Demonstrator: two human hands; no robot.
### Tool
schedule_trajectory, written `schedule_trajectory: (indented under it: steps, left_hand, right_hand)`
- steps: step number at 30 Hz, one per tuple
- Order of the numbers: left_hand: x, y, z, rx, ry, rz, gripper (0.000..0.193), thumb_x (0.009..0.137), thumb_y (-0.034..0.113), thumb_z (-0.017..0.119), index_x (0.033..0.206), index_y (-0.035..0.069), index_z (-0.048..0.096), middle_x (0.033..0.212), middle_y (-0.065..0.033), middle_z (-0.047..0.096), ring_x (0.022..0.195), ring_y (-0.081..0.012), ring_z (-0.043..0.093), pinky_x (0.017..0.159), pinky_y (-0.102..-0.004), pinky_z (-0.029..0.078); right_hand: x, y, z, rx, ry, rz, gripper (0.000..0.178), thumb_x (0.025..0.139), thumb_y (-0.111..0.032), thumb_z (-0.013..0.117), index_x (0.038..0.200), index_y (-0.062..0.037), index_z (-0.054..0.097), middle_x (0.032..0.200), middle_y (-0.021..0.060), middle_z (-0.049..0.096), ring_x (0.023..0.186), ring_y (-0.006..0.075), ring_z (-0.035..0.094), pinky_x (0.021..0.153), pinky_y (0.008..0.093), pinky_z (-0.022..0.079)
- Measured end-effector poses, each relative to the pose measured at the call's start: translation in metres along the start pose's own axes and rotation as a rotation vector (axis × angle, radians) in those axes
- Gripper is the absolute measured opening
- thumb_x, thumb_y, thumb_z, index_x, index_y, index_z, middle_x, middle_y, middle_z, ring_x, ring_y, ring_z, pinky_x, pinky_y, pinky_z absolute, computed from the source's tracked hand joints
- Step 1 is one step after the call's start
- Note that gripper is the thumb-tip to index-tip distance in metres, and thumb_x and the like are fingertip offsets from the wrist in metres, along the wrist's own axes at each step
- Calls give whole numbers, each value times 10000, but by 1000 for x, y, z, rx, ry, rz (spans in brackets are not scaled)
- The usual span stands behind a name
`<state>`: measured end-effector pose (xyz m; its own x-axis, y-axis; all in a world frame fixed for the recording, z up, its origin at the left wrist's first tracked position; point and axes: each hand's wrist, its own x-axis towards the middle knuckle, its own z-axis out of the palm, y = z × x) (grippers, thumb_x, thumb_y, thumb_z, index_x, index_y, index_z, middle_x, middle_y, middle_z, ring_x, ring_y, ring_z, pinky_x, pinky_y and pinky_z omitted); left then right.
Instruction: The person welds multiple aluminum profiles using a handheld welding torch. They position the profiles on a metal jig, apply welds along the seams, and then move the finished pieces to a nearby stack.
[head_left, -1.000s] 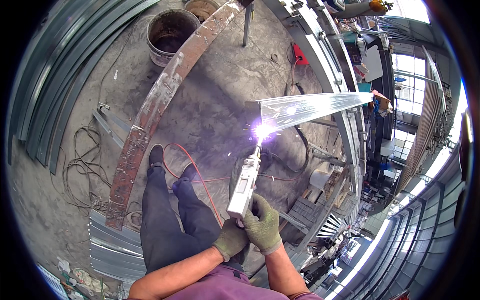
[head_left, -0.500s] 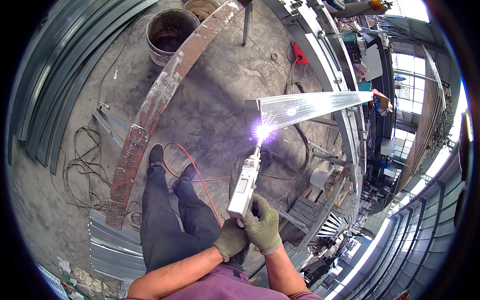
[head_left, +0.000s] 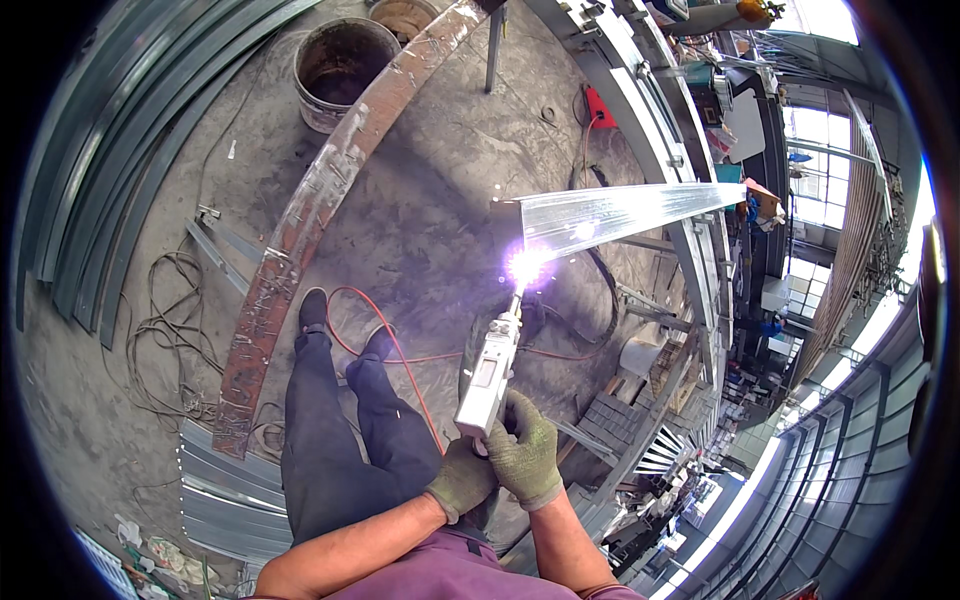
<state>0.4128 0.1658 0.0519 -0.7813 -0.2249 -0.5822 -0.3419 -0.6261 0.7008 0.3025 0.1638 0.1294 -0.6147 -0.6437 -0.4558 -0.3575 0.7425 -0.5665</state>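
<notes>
Both hands are closed at the rear of one white welding torch (head_left: 486, 372), the left hand (head_left: 463, 480) lower and nearer the body, the right hand (head_left: 530, 450) just beside it and a little further forward; I count green work gloves on both. The handle is mostly covered by the fingers, so I cannot tell how each finger sits or whether a trigger is pressed. From the grip the torch points forward and slightly right, away from the body, its thin nozzle ending at a bright violet-white glare (head_left: 525, 266) that hides the exact point of contact. Directly beyond the glare lies the near end of a shiny metal beam (head_left: 625, 217), ahead of the grip. The beam's long axis runs off to the right, crosswise to the torch, so the two make a rough corner at that end; the right hand is the nearer one to it. Further right, the beam passes across a long grey frame (head_left: 640, 125); whether it rests there I cannot confirm. To the right of the grip is a stack of grey blocks (head_left: 610, 425). Left of the grip, a red hose (head_left: 412, 384) loops beside the person's legs (head_left: 335, 420). Past these stands a rusty bar (head_left: 325, 185), with a dirty bucket (head_left: 320, 116) behind its far stretch and long grey strips (head_left: 100, 150) furthest left.
</notes>
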Motion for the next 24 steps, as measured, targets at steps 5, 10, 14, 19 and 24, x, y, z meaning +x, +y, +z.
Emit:
schedule_trajectory:
  steps: [5,10,14,19,24]
  left_hand:
    - [0,13,-1,-122,-5,-203,216,965,176,731,1108,14,736,966,-150,806,899,-256,800,769,-389,625]
    - [-10,10,5,-94,-15,-227,224,939,187,711,1089,23,740,942,-153,810,935,-349,793,796,-442,615]
    - [-15,-19,14,-86,84,64,347,949,166,707,1268,30,720,1136,-172,802,1076,-340,779,906,-426,615]
    - [-10,-24,16,-82,131,165,393,960,151,697,1333,28,690,1222,-183,782,1133,-327,767,953,-412,608]
    - [-7,-15,17,-162,130,142,380,962,154,704,1320,29,695,1197,-175,785,1120,-318,769,946,-408,608]
  right_hand:
    - [0,11,1,24,-11,105,418,1008,-187,774,1334,61,692,1011,105,791,912,118,723,810,315,596]
    - [-11,23,1,140,-69,155,479,1010,-174,772,1406,63,644,1115,113,780,988,119,718,863,308,594]
    - [-18,15,0,142,-85,112,507,988,-133,774,1436,53,624,1129,110,776,1028,138,726,884,318,595]
    - [-15,9,0,158,-87,67,493,981,-121,771,1424,47,634,1129,117,784,1032,140,732,895,326,595]
    - [-8,10,-5,120,-56,12,590,942,-180,828,1443,51,619,1061,187,801,946,202,788,828,349,620]
